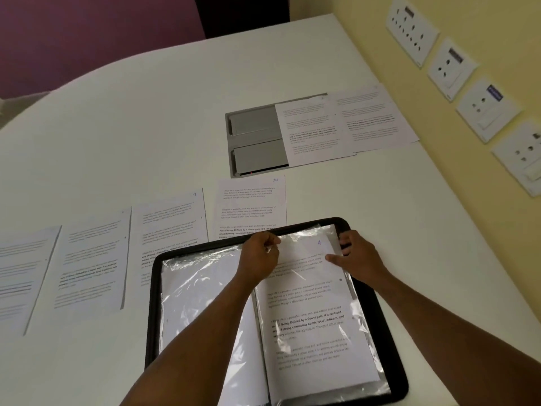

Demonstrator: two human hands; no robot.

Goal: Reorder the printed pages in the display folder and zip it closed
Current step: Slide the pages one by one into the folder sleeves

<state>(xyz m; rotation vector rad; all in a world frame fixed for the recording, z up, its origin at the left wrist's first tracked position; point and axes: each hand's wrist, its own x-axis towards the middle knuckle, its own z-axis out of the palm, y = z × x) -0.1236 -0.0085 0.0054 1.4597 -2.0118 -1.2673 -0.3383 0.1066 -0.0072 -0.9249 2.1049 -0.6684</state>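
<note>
A black zip display folder [383, 323] lies open on the white table, its clear plastic sleeves showing. A printed page [310, 317] marked 4 sits in the right-hand sleeve. My left hand [260, 256] pinches the sleeve's top edge near the folder's spine. My right hand [355, 253] grips the top right corner of the page and sleeve, thumb lying on the paper. The left-hand sleeve [202, 303] shows a blank white sheet.
Several loose printed pages [169, 227] lie in a row to the left and behind the folder, one marked 10 [251, 206]. Two more pages [342, 127] rest across a grey recessed cable box [251, 139]. Wall sockets [450, 65] line the yellow wall on the right.
</note>
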